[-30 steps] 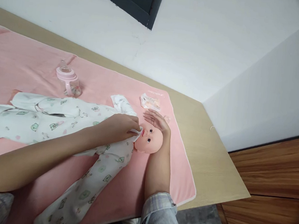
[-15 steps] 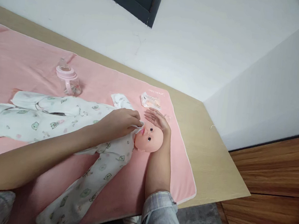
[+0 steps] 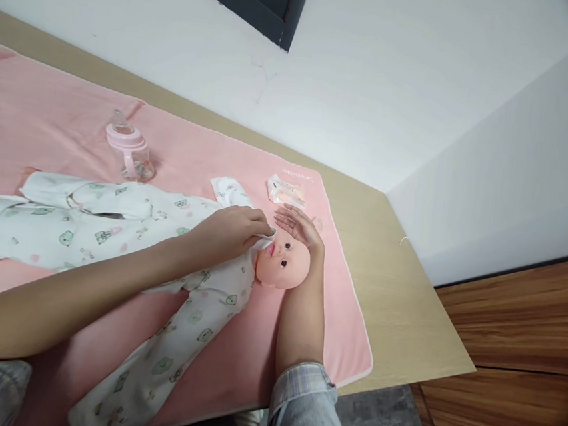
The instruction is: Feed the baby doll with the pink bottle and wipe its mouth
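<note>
A bald baby doll in a white patterned sleepsuit lies on its back on a pink blanket. Its head points to the right. Pinched in my left hand is a small white cloth, held right at the doll's mouth and chin. My left forearm crosses over the doll's body. My right arm curves round the top of the doll's head, the wrist against it. Beyond the head my right hand is open, with the fingers stretched out and holding nothing.
A pink-lidded baby bottle with a handle stands on the blanket near the doll's legs. Close to my right fingers lies a small plastic packet. The wooden table meets a white wall at the back.
My left hand and the white cloth have shifted very slightly at the doll's mouth. My right hand and the doll have stayed in place.
</note>
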Action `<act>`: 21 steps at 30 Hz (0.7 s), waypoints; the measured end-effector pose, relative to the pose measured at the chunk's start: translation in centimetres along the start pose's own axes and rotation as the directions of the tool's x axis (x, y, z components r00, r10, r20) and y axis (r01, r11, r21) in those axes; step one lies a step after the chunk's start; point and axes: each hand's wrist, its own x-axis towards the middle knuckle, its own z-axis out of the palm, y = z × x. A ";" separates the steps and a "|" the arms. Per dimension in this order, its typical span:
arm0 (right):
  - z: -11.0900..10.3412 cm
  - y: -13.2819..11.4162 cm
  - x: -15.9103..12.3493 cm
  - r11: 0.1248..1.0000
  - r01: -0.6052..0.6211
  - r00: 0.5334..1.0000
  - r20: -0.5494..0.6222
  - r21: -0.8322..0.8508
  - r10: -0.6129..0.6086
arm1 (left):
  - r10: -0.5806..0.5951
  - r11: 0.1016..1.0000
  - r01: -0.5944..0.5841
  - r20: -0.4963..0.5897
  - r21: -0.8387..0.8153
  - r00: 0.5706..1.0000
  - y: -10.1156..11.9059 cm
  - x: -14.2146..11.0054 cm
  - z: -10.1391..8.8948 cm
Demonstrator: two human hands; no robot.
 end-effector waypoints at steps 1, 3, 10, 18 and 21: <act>0.0 0.0 0.0 1.000 -0.002 1.000 -0.002 0.000 0.002 | -0.001 1.000 0.001 0.003 -0.002 1.000 0.0 0.0 0.0; 0.0 0.0 0.0 1.000 -0.002 1.000 -0.003 0.002 0.002 | -0.004 1.000 0.004 0.002 -0.009 1.000 0.0 0.0 -0.1; -0.2 0.1 0.0 1.000 0.015 1.000 0.011 0.004 -0.015 | -0.018 0.991 0.015 -0.025 -0.136 1.000 0.5 -0.4 -0.6; -0.6 0.6 0.4 0.999 0.043 0.999 0.025 -0.007 -0.043 | 0.012 0.965 -0.008 0.013 -0.262 1.000 1.0 -0.6 -0.4; -0.6 0.6 0.4 0.999 0.049 0.998 0.029 -0.010 -0.049 | 0.016 0.965 -0.015 0.002 -0.261 1.000 0.9 -0.6 -0.2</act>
